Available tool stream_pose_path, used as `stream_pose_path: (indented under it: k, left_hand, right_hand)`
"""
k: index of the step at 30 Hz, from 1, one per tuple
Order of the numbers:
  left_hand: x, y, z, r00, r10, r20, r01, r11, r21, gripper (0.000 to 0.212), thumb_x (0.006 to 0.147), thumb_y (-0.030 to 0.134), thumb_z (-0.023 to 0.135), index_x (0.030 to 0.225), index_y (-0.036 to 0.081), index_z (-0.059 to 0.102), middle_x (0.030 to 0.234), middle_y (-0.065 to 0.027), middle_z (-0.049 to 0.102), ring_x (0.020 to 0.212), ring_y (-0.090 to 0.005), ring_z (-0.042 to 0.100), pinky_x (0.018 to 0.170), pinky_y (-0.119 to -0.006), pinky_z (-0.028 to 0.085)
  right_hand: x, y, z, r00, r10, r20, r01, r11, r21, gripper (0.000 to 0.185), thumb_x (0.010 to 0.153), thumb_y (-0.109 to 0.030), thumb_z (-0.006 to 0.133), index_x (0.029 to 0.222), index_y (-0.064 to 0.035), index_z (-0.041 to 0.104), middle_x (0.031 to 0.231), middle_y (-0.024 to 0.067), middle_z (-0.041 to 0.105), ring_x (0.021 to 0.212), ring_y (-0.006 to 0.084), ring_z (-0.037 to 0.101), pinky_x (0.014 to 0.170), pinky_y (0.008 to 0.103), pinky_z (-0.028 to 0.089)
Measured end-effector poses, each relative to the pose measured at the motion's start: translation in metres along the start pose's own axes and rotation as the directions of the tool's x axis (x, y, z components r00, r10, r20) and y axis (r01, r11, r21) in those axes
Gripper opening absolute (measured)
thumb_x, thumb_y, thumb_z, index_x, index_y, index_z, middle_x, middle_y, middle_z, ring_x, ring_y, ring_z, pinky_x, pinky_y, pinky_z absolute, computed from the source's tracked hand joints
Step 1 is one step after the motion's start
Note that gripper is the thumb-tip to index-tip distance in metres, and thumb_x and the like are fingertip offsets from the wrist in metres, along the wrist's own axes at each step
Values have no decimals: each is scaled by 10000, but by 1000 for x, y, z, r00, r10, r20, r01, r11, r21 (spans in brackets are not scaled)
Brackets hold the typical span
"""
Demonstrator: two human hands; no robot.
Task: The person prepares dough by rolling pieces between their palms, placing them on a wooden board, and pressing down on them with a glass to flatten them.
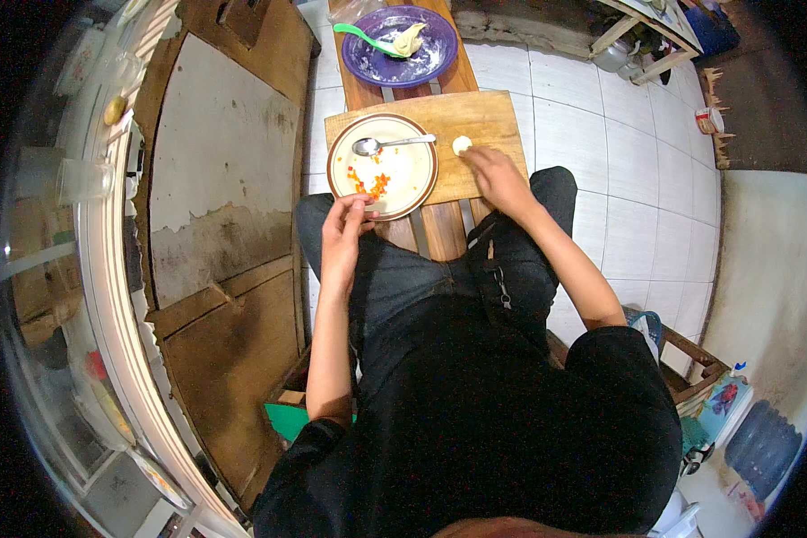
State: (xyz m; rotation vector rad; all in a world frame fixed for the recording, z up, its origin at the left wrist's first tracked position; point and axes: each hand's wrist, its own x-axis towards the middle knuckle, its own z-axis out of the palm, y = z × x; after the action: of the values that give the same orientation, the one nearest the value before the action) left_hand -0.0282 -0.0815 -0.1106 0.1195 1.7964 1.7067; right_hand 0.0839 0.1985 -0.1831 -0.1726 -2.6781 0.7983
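My right hand (500,176) is over the right side of a wooden board (437,111), its fingertips at the lower edge of a small, pale, round piece of dough (462,145). Whether they grip it or only touch it is unclear. At the near rim of a cream plate with brown rings (403,195) is my left hand (344,225), fingers curled and thumb close to the fingertips. I cannot tell if anything is between them. Small diced orange-red pieces (380,183), perhaps carrot or chili, lie scattered on the plate. A metal spoon (368,146) rests across it, handle pointing right.
Beyond the board, a purple bowl (370,67) holds pale dough (409,40) and a green spoon (360,33). Board and bowl are on a slatted wooden bench (444,228) between my legs. A worn wooden cabinet (228,168) stands left; white floor tiles (568,128) extend right.
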Motion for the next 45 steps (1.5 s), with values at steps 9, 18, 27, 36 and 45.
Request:
stream_pose_path:
  k: [9, 18, 27, 36, 45]
  left_hand:
    - [4, -3, -14, 999, -25, -29, 24, 998, -56, 261, 1008, 272, 510, 1108, 49, 602, 1076, -54, 646, 946, -135, 619, 837, -275, 476]
    - [7, -14, -28, 998, -40, -44, 35, 992, -123, 248, 1003, 276, 514, 1093, 63, 605, 1059, -41, 643, 936, -128, 623, 839, -278, 478]
    - [21, 37, -83, 920, 233, -315, -219, 972, 82, 266, 956, 222, 601, 1143, 35, 577, 1077, -54, 640, 933, -145, 621, 809, -262, 487]
    - [31, 224, -231, 55, 873, -484, -2, 485, 875, 698, 808, 411, 742, 1278, -28, 468, 1260, -227, 498, 1193, -332, 492, 1002, -435, 405]
    - [61, 337, -294, 540, 826, -164, 462, -127, 878, 693, 857, 667, 509, 1291, 127, 535, 1289, -148, 541, 1143, -381, 549, 923, -488, 487]
  right_hand:
    - [13, -20, 6, 999, -5, -49, -6, 974, -228, 541, 1000, -255, 386, 1470, -7, 287, 1537, 187, 270, 1416, 344, 270, 1163, 430, 235]
    - [7, 15, 27, 984, 32, 173, -18, 997, -78, 457, 973, -255, 457, 1342, 15, 470, 1448, 212, 388, 1358, 379, 341, 1128, 452, 279]
    - [19, -41, -9, 976, 171, -137, -159, 982, 100, 291, 927, -88, 537, 1208, -15, 560, 1371, 227, 406, 1286, 399, 400, 1078, 447, 335]
    - [8, -105, -12, 968, 195, -159, -148, 952, 267, 248, 915, -27, 519, 1153, -3, 586, 1239, 186, 456, 1218, 350, 456, 1054, 421, 354]
    - [-5, -123, -13, 965, 227, -130, -180, 937, 300, 245, 906, -19, 509, 1142, 2, 574, 1198, 179, 465, 1194, 336, 456, 1043, 419, 348]
